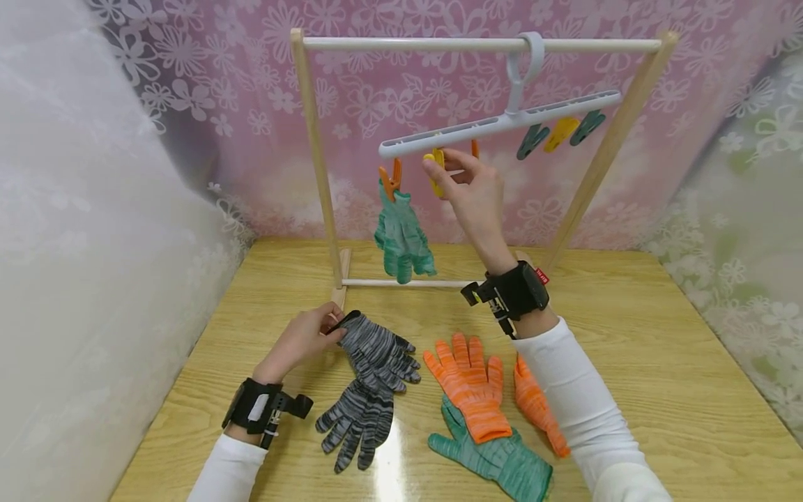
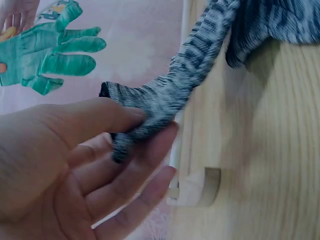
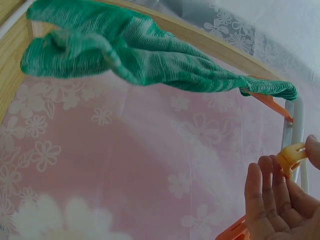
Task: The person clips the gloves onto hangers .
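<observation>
My left hand [image 1: 304, 343] pinches the cuff of a grey-and-black knit glove [image 1: 375, 347] between thumb and fingers. In the left wrist view the glove's fabric [image 2: 165, 97] runs from this grip toward the table. A second grey-and-black glove [image 1: 362, 422] lies partly under the first. Up at the hanger, my right hand [image 1: 478, 199] pinches a yellow clothespin [image 1: 438, 173] just below the bar of the grey hanger [image 1: 464, 130]. To its left a green glove [image 1: 401, 237] hangs by an orange clothespin [image 1: 390, 183]. The right wrist view shows the yellow clothespin [image 3: 291, 157] between thumb and fingers.
The hanger hooks over a wooden rack's top rail [image 1: 408, 44] and tilts, left end lower. Dark green clothespins [image 1: 532, 141] flank a yellow clothespin [image 1: 561, 134] at its right. On the table [image 1: 646, 362] lie an orange glove [image 1: 473, 390], another orange one [image 1: 538, 404] and a green glove [image 1: 502, 460].
</observation>
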`<state>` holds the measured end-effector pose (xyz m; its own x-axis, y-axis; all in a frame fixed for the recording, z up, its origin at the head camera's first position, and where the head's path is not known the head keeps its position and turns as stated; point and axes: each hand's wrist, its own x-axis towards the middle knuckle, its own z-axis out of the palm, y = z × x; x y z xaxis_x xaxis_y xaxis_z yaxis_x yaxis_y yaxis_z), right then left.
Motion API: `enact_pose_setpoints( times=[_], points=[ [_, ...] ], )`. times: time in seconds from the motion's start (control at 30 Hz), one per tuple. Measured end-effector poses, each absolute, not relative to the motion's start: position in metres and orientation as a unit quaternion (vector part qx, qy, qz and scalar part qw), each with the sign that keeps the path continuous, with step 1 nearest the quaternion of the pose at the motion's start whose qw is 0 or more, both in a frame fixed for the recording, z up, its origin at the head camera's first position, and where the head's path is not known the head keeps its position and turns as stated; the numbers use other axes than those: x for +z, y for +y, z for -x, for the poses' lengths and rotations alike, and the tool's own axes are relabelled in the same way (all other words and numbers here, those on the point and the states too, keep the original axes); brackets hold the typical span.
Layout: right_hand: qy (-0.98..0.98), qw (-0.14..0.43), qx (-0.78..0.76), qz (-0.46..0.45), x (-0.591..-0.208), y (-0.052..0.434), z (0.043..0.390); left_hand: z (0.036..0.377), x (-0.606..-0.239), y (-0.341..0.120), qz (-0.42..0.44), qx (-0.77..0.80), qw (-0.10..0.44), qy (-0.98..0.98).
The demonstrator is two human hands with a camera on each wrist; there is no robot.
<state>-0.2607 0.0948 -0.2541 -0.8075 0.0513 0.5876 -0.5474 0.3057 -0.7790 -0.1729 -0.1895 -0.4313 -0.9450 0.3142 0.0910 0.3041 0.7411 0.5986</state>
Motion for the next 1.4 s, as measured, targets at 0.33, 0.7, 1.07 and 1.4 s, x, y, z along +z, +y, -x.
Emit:
enact_pose_setpoints(
  times=[0.33,0.7,1.07,1.4],
  points=[
    [-0.768,0.251,0.566,-0.164,-0.252,0.097,0.260,0.175,-0.420,-0.177,-0.181,0.375,-0.050,0.908],
    [-0.769,0.246,0.566,-0.165,-0.253,0.099,0.260,0.175,-0.404,-0.159,-0.190,0.445,-0.074,0.872],
    [-0.789,0.222,0.550,-0.161,-0.250,0.101,0.259,0.176,-0.396,-0.147,-0.198,0.466,-0.071,0.859],
    [-0.787,0.189,0.567,-0.154,-0.245,0.104,0.259,0.181,-0.378,-0.132,-0.228,0.478,-0.057,0.846]
  ],
)
